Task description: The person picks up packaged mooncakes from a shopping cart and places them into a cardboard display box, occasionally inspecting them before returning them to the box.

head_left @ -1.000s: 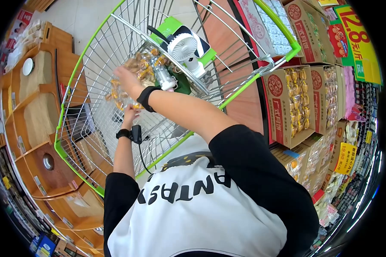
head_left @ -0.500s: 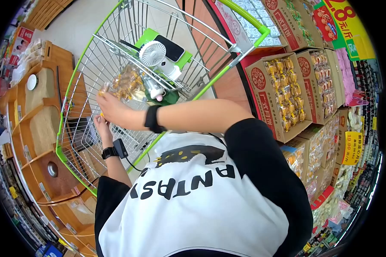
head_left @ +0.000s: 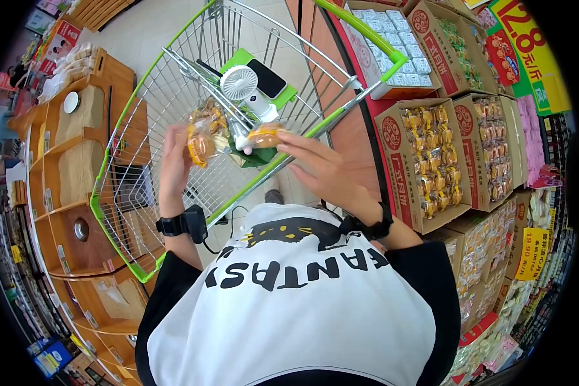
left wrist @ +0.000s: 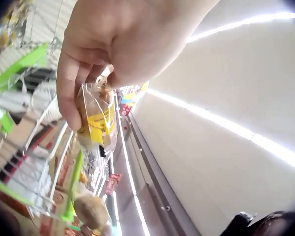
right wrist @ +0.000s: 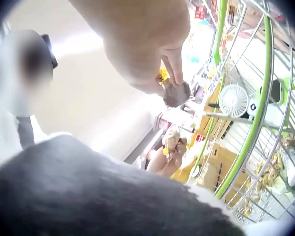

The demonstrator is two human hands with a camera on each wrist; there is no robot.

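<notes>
In the head view my left hand (head_left: 175, 168) pinches a wrapped item with yellow print (head_left: 200, 147) above the cart basket. My right hand (head_left: 321, 174) holds a second wrapped orange-yellow item (head_left: 266, 135) between thumb and fingers, over the cart's near rim. The left wrist view shows the left hand (left wrist: 105, 54) gripping the clear packet (left wrist: 99, 120) at its top. From the right wrist, the right hand (right wrist: 152, 49) pinches a round packet (right wrist: 176, 93). Between the hands, a bag of wrapped pieces (head_left: 211, 118) lies in the cart.
The cart (head_left: 238, 193) also carries a white fan (head_left: 239, 83), a phone (head_left: 267, 78) and a bottle with a pink tip. Boxes of wrapped goods (head_left: 431, 154) stand on the right. Wooden shelves (head_left: 77, 174) line the left.
The hands, close together half a second ago, are now apart. My right hand has moved right, a packet in its fingers; my left hand has risen slightly, with its packet now in plain view.
</notes>
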